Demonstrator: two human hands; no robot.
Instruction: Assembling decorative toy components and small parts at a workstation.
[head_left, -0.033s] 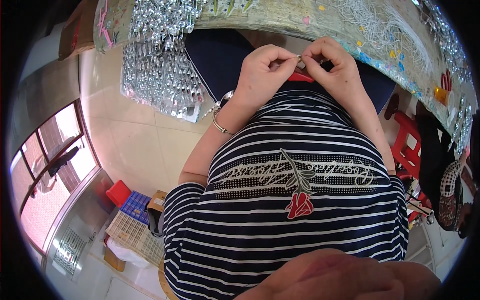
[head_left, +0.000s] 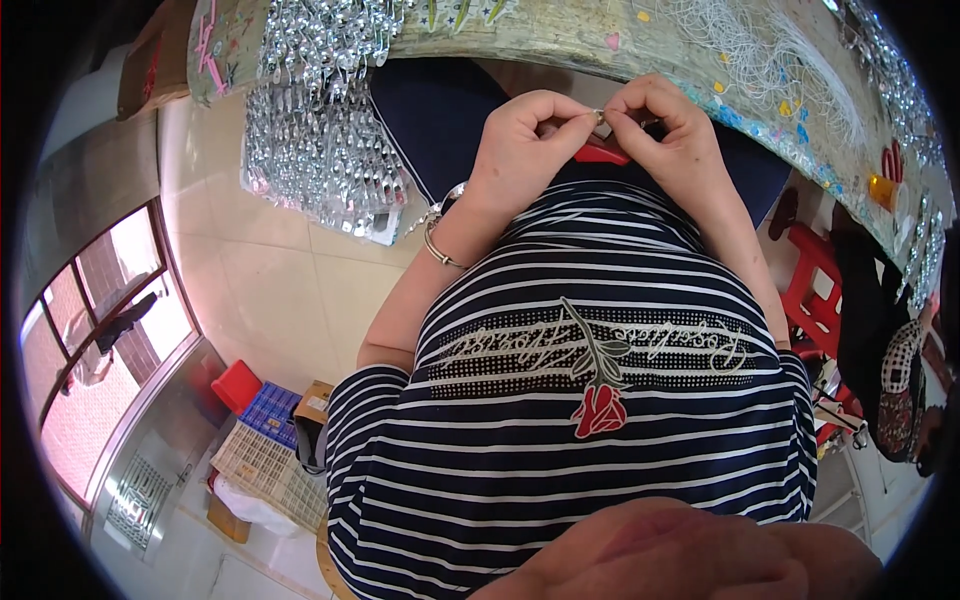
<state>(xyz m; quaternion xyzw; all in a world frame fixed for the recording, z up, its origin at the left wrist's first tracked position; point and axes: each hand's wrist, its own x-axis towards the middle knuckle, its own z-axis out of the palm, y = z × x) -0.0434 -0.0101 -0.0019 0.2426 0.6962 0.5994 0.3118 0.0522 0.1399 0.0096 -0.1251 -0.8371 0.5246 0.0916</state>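
Two hands pinch one small silvery piece just below the counter edge.

Nearest, the left hand (head_left: 525, 140) and right hand (head_left: 668, 135) meet fingertip to fingertip, each grip closed narrowly on the small silvery piece (head_left: 600, 117) between them, above one red object (head_left: 603, 153) on the lap. One bracelet (head_left: 440, 240) circles the left wrist. Beyond, the counter (head_left: 560, 40) carries white threads (head_left: 760, 50); one bundle of silver strands (head_left: 320, 130) hangs at its left.

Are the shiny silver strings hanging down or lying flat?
Hanging down: the silver strings droop over the table edge toward the floor.
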